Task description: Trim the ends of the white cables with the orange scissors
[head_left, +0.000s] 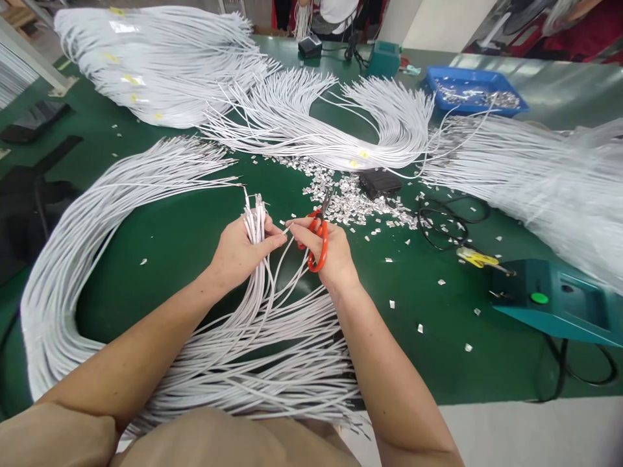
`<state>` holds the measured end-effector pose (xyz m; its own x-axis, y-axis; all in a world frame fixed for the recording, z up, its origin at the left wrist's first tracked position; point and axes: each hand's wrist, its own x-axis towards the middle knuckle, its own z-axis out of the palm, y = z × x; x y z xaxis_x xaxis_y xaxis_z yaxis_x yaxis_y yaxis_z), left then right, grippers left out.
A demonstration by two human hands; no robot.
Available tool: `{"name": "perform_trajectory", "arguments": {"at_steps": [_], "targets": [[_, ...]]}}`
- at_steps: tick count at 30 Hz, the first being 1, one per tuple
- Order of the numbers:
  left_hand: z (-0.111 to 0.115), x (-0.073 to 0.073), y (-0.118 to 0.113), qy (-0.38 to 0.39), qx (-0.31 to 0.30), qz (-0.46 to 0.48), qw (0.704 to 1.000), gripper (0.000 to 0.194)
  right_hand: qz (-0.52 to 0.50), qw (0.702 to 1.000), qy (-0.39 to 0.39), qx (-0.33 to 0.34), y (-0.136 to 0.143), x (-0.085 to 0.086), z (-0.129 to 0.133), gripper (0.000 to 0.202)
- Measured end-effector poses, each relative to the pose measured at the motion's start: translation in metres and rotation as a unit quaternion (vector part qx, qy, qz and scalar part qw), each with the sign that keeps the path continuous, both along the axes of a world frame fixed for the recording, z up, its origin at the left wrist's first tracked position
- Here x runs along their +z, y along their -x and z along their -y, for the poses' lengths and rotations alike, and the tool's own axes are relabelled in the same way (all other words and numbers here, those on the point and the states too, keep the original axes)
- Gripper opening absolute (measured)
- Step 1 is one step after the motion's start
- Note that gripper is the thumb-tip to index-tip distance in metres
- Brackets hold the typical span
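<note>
My left hand [243, 250] is closed around a small bunch of white cables [256, 224], their ends pointing up. Between its thumb and fingers and the fingertips of my right hand [335, 253] is the end of a single white cable [288, 229]. Red-handled scissors [318, 243] hang in my right hand, blades pointing away from me; I cannot tell how far they are open. Below both hands a thick spread of white cables [272, 350] lies across the table near my body, and it curves round on the left.
Small silvery scraps [348, 198] litter the green table [370, 324] around a black box [379, 183]. More cable bundles [165, 71] lie behind. A blue tray [474, 87] stands at the back, a teal device [555, 298] at right. Other people are partly visible beyond the table.
</note>
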<state>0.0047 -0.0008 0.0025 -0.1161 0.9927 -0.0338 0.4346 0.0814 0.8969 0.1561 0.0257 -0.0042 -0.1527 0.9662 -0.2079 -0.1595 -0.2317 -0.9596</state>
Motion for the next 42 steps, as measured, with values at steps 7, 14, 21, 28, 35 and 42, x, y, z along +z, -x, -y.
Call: {"name": "perform_trajectory", "arguments": {"at_steps": [7,14,21,28,35,42], "targets": [[0.0,0.0,-0.001,-0.003,-0.004,0.016,1.0,0.017,-0.052,0.998,0.031,-0.007,0.002,-0.002,-0.001,0.007],[-0.001,-0.001,0.0,-0.001,0.014,0.018,1.0,0.022,-0.051,0.998,0.024,0.002,0.002,0.0,0.001,0.011],[-0.001,0.002,-0.003,0.015,0.023,0.014,1.0,0.024,-0.028,0.999,0.028,-0.014,0.005,0.0,0.003,0.011],[-0.003,-0.007,0.0,0.026,-0.019,0.183,0.983,0.022,-0.067,0.997,0.048,0.007,0.003,-0.003,0.0,0.009],[-0.003,-0.01,0.001,0.072,-0.118,0.35,0.927,0.025,-0.024,0.999,0.02,0.023,0.002,-0.006,-0.001,0.013],[-0.005,-0.006,0.008,0.099,-0.085,0.248,0.96,0.024,0.165,0.966,-0.14,-0.143,-0.009,-0.009,-0.006,0.015]]}}
